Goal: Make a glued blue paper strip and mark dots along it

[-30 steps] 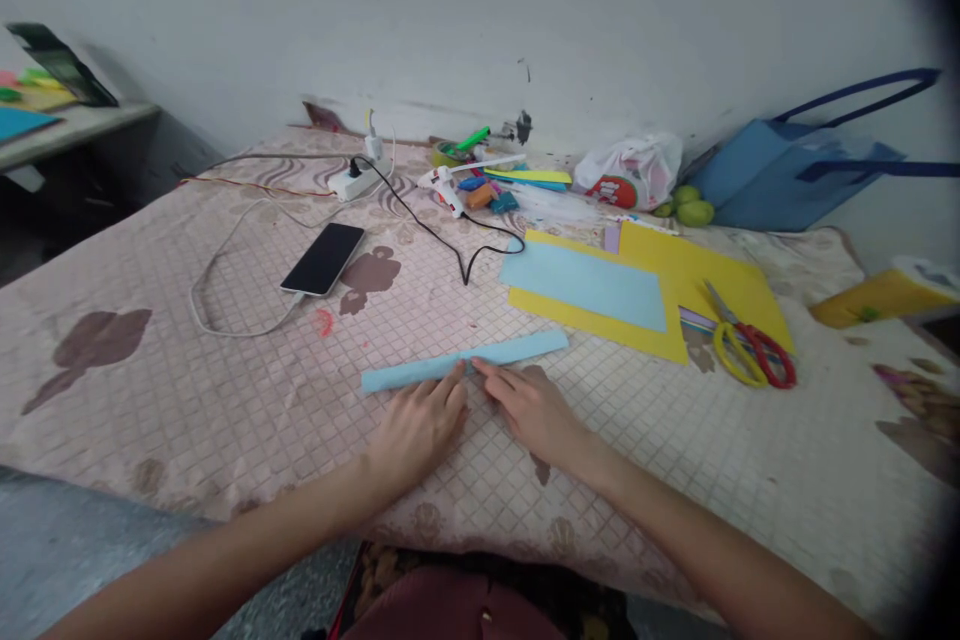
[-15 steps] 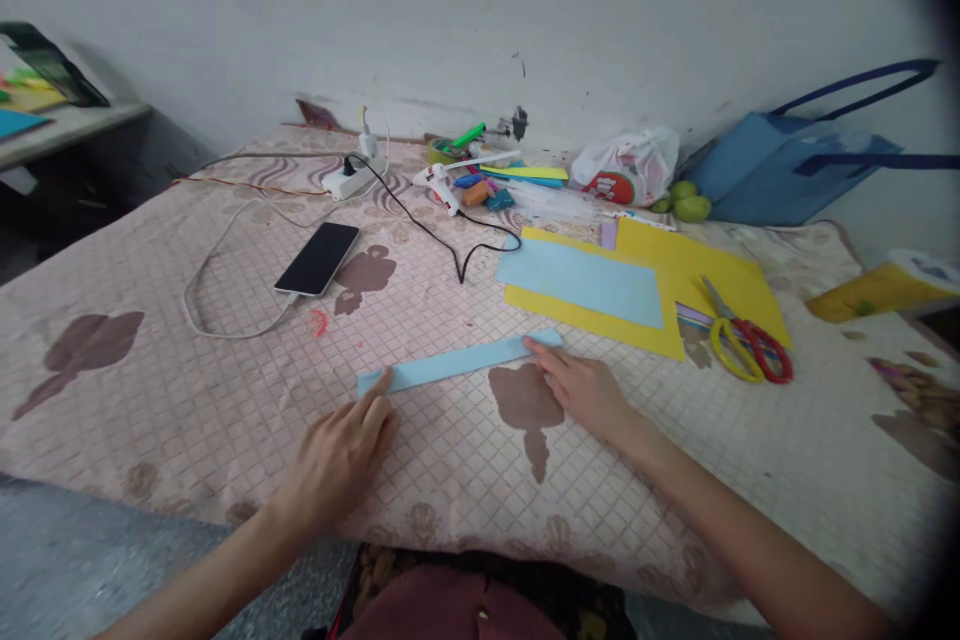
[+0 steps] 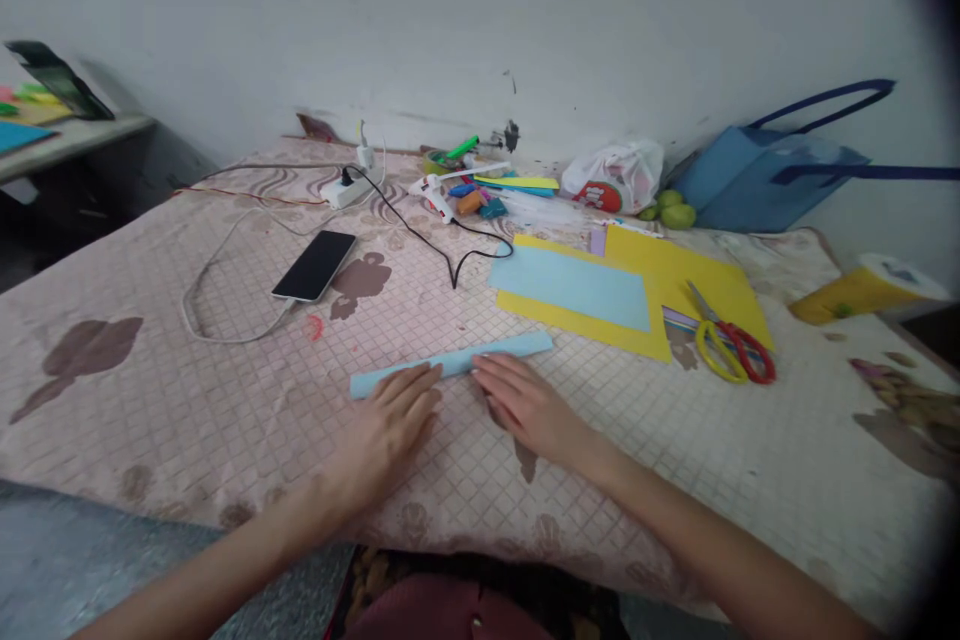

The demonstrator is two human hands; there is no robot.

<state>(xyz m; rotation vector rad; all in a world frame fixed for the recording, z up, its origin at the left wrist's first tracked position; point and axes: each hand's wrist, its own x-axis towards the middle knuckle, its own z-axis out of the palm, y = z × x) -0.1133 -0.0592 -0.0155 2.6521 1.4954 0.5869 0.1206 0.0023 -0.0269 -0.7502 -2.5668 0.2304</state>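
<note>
Table [image 3: 247,440] with pale pink patterned cloth, fills most of the frame. Blue fabric bag with dark blue handles [image 3: 761,180], upper right, by the wall. Two yellow paper sheets [image 3: 585,328], right of centre; light blue rectangular paper sheet [image 3: 570,285] lies on the left one.

Left hand [image 3: 397,425], centre of frame, palm down, fingers laid out straight and together, fingertips on the paper strip. Right hand [image 3: 529,410], just right of it, same pose, fingertips on the strip near its middle. Thumbs mostly hidden, can't tell if they pinch. Light blue narrow paper strip [image 3: 456,360] lies on the cloth, centre of frame, slightly slanted, right end higher; a short gap of it shows between the two sets of fingertips.

White plastic bag with red print [image 3: 619,170], upper right of centre. Yellow cylindrical roll [image 3: 847,298], on its side, right. Black-screened phone [image 3: 315,265], left of centre, white cable at its lower end. Scissors with one yellow and one red handle [image 3: 723,326], right, blade tips over the yellow paper. White glue gun [image 3: 435,192], upper middle, black cord looping to white power strip [image 3: 346,191]. Round green fruits [image 3: 678,216], beside the blue bag. Small orange block [image 3: 471,203], next to the glue gun.
</note>
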